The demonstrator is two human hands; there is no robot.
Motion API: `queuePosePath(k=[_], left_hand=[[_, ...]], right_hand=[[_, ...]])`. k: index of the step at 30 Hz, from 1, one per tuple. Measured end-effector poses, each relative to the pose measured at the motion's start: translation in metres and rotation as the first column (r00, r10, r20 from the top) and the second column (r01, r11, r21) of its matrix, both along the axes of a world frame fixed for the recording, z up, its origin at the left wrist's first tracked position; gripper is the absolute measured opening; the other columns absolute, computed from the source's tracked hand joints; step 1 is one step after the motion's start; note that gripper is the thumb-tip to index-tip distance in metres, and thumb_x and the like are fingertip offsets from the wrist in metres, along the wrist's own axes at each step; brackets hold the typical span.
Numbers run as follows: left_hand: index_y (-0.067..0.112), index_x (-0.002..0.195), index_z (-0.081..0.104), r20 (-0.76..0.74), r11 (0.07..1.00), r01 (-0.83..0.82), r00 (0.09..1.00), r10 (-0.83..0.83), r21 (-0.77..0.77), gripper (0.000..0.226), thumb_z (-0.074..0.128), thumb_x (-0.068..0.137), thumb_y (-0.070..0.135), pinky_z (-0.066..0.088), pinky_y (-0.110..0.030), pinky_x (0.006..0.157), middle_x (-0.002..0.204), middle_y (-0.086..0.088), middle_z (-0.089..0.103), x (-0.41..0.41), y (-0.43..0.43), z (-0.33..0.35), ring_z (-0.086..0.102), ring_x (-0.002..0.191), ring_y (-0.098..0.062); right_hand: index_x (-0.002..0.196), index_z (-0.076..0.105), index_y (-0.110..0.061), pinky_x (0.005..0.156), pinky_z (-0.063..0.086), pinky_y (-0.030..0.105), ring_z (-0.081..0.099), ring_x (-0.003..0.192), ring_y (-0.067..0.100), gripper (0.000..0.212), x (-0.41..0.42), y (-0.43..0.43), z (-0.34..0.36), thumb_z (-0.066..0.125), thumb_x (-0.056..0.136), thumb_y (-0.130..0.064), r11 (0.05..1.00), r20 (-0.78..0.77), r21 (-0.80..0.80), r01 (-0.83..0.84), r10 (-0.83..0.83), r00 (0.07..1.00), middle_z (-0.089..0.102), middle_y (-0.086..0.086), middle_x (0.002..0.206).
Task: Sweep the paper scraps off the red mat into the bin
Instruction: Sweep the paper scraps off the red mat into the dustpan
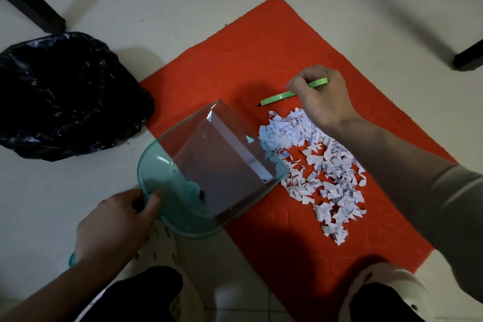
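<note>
On red mat: dustpan at paper scraps.
L hand grip wraps dustpan handle; R hand grip wraps green brush; bin at left.

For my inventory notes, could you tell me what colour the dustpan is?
The dustpan is translucent teal; head view.

A home-like room: pale tiled floor, dark furniture legs, lined bin.
</note>
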State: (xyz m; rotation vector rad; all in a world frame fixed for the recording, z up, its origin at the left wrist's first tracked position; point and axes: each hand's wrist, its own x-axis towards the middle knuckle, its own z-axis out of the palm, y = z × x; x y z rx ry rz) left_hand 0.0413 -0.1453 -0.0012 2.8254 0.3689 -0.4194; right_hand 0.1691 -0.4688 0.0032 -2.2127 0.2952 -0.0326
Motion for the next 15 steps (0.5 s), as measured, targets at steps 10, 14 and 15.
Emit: queuePosePath(k=[10, 14, 15], left_hand=[[0.020, 0.062, 0.059, -0.021, 1.000, -0.011, 1.000, 0.011, 0.018, 0.048, 0.044, 0.091, 0.055, 0.041, -0.024, 0.049, 0.052, 0.002, 0.059, 0.001, 0.016, -0.002, 0.056, 0.052, -0.013], [0.020, 0.063, 0.059, -0.026, 0.999, -0.042, 0.999, 0.042, 0.031, 0.048, 0.043, 0.089, 0.057, 0.049, -0.027, 0.054, 0.052, 0.004, 0.061, 0.001, 0.021, -0.003, 0.058, 0.054, -0.014], [0.020, 0.063, 0.059, -0.031, 0.998, -0.045, 0.998, 0.046, 0.032, 0.048, 0.043, 0.089, 0.058, 0.048, -0.027, 0.054, 0.053, 0.005, 0.061, 0.001, 0.022, -0.004, 0.058, 0.055, -0.014]], right_hand=[[0.114, 0.063, -0.024, 0.105, 0.037, 0.033, 0.043, 0.122, 0.019, 0.028, 0.015, 0.021, -0.018, 0.059, 0.087, -0.028, 0.994, -0.168, 0.083, 0.071, -0.056, 0.984, 0.049, 0.005, 0.127], [0.114, 0.062, -0.022, 0.092, 0.044, 0.036, 0.049, 0.113, 0.025, 0.040, 0.011, 0.014, -0.019, 0.055, 0.083, -0.046, 0.958, -0.215, -0.281, 0.060, -0.124, 0.969, 0.052, 0.010, 0.121], [0.105, 0.066, -0.018, 0.077, 0.050, 0.033, 0.058, 0.093, 0.022, 0.035, 0.011, 0.014, -0.017, 0.056, 0.082, -0.043, 0.971, -0.210, -0.225, 0.080, -0.129, 0.969, 0.062, 0.010, 0.105]])
